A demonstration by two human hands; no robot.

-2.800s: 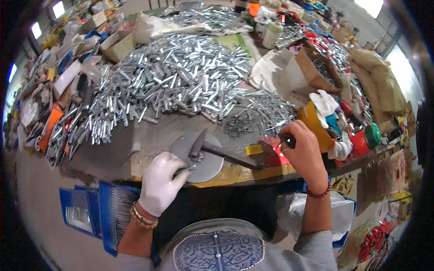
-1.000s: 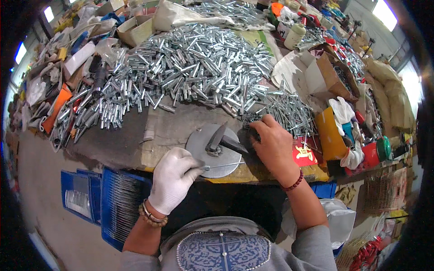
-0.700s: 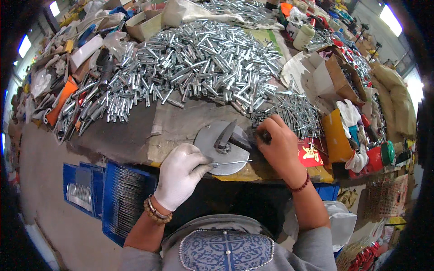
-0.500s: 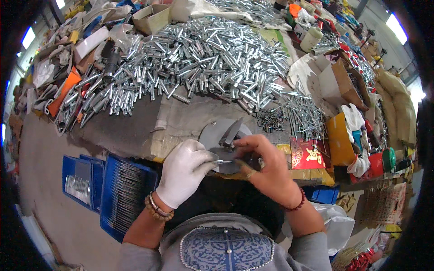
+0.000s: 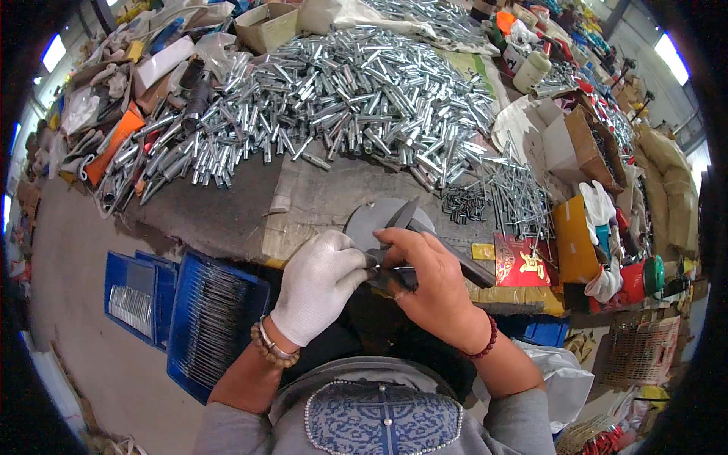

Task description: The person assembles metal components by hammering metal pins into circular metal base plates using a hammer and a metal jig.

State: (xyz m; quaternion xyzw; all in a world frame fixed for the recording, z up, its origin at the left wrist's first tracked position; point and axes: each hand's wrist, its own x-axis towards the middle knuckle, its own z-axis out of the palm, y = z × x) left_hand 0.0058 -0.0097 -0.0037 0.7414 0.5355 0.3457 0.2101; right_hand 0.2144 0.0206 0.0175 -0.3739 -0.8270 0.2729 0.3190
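Observation:
My left hand (image 5: 322, 284), in a white glove, pinches a thin, shiny metal rod (image 5: 407, 268) over the table's near edge. Bare and with curled fingers, my right hand (image 5: 434, 284) closes round the rod's other end. Its fingers hide most of the piece. Just beyond both hands sits a round grey metal plate (image 5: 365, 220). A dark hammer-like tool (image 5: 459, 262) lies across it, its pointed end up by the plate and its bar slanting right behind my right hand.
A big heap of silvery metal tubes (image 5: 356, 98) covers the far table. Short dark pins (image 5: 464, 203) and long thin rods (image 5: 516, 193) lie to the right, near a red card (image 5: 522, 260). Blue trays (image 5: 178, 334) of metal rods stand lower left. An open cardboard box (image 5: 580, 144) stands right.
My right hand has come closer to my left and its fingers have closed in at the rod. The dark tool's bar now shows to the right, and the view has shifted slightly.

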